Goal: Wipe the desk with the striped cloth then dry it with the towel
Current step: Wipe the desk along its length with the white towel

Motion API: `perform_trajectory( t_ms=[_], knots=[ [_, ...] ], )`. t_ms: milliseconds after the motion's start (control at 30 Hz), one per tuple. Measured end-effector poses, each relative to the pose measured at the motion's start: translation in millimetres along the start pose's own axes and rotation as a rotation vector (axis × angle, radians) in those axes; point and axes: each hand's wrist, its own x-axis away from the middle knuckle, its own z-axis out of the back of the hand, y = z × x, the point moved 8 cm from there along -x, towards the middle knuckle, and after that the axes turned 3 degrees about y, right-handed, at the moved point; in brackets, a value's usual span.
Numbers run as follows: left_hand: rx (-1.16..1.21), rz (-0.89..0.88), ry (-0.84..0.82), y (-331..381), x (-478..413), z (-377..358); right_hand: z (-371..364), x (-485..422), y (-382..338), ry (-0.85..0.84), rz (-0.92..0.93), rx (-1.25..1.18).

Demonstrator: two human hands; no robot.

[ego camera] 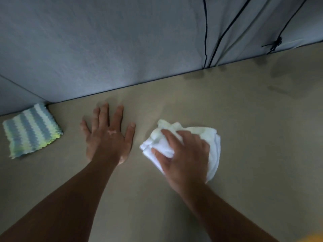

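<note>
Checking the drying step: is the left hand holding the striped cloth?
No, the left hand lies flat on the desk, apart from the striped cloth.

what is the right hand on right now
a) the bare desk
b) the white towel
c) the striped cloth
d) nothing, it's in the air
b: the right hand grips the bunched white towel on the desk, while the striped cloth lies untouched at the far left and the left hand rests flat on the desk.
</note>
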Motion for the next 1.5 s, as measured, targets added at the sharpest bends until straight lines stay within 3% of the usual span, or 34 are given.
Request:
perform_trajectory(
  t_ms=[200, 433, 633, 867, 967, 1133, 1300, 1400, 1500],
  knots=[
    [0.008, 0.012, -0.005, -1, 0, -2, -5, -17, -12, 0.01, 0.147, -0.059],
    [-0.006, 0.014, -0.014, 0, 2, 0, -35, -121, -16, 0.035, 0.06, -0.009],
    [-0.012, 0.01, -0.009, 1, 1, 0, -54, -137, -45, 0.023, -0.121, 0.005],
    [0.008, 0.003, 0.03, -1, 3, 2, -57, -137, -62, -0.026, 0.17, -0.013],
    [0.009, 0.008, 0.033, -3, 2, 1, -50, -147, -38, -0.039, 0.204, -0.061],
    [0.005, 0.012, 0.031, -1, 2, 2, -29, -177, 42, -0.043, 0.104, -0.001],
    [0.006, 0.014, 0.025, -2, 2, 0, 18, -195, 131, 0.112, 0.075, 0.189],
    [-0.005, 0.012, 0.016, -1, 2, -1, 20, -204, 172, 0.099, -0.086, 0.118],
    [-0.02, 0.012, 0.005, 0, 1, 0, 9, -193, 161, 0.101, -0.218, 0.117]
  ],
)
